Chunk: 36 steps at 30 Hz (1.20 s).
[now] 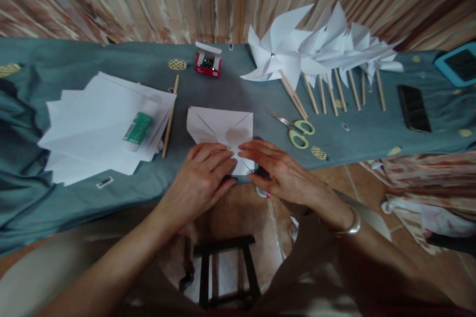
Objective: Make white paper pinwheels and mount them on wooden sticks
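A square white paper sheet [223, 121] lies near the table's front edge, with diagonal slits running in from its corners. My left hand [204, 171] covers its lower left part, fingers bent together and pressing the paper near the middle. From the other side, my right hand [273, 163] holds the lower right part, fingertips near the centre and thumb by the front edge. Both hands' fingertips almost meet. What lies beneath the left fingers is hidden. Green-handled scissors [296, 130] rest partly open to the right of the sheet.
Left are stacked white sheets [85, 124] with a green glue stick [137, 129] on top and a wooden stick [171, 116] alongside. Behind stands an open red box [208, 62] of small metal pieces. Several paper pinwheels [286, 42], a phone [414, 108] and a blue-framed device [459, 64] lie right.
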Available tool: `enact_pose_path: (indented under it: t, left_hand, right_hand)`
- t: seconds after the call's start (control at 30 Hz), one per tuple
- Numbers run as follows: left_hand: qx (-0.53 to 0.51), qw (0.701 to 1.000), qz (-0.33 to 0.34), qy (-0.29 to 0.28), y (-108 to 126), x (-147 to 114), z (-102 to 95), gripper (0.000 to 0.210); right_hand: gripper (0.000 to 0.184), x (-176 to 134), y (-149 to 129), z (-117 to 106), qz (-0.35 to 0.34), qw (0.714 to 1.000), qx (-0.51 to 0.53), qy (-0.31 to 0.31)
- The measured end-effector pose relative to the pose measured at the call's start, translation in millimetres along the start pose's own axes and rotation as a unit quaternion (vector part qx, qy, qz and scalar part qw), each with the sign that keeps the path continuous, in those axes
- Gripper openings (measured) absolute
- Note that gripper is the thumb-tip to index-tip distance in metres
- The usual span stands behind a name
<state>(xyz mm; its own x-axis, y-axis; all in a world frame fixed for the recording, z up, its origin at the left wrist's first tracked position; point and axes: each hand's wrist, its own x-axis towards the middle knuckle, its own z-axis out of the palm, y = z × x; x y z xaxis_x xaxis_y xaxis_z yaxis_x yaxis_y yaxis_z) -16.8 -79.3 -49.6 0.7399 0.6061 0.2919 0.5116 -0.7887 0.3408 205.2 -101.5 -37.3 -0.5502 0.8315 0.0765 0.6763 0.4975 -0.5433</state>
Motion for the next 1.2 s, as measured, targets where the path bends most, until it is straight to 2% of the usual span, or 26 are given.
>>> enact_pose_path:
  t: [0.37,0.6,0.7,0.9,1.07,1.2]
  left_hand:
    - [0.053,0.998,0.011,-0.005,7.3,-0.2,-0.1,0.019]
    - [0.048,0.999,-0.004,0.024,5.2,-3.1,0.7,0.018]
    - [0.021,0.999,-0.012,0.031,4.3,-4.4,1.6,0.018]
    - [-0.028,0.996,-0.068,0.051,2.3,-6.9,-0.6,0.022]
    - [-0.001,0.994,-0.066,0.085,-7.3,-6.1,-10.2,0.026]
    - [0.023,0.992,-0.098,0.074,-15.8,-7.7,-14.8,0.026]
  right_hand:
    - [0.044,3.5,2.1,-2.0,0.023,0.999,0.047,0.006]
    - [0.01,16.5,5.1,3.4,0.081,0.982,0.152,0.078]
    - [0.005,22.5,6.4,7.4,0.106,0.969,0.205,0.086]
    - [0.008,35.0,3.0,12.5,0.193,0.95,0.232,0.082]
    - [0.007,43.6,-1.2,15.7,0.2,0.94,0.265,0.078]
    - [0.003,48.0,-4.5,16.8,0.217,0.946,0.225,0.085]
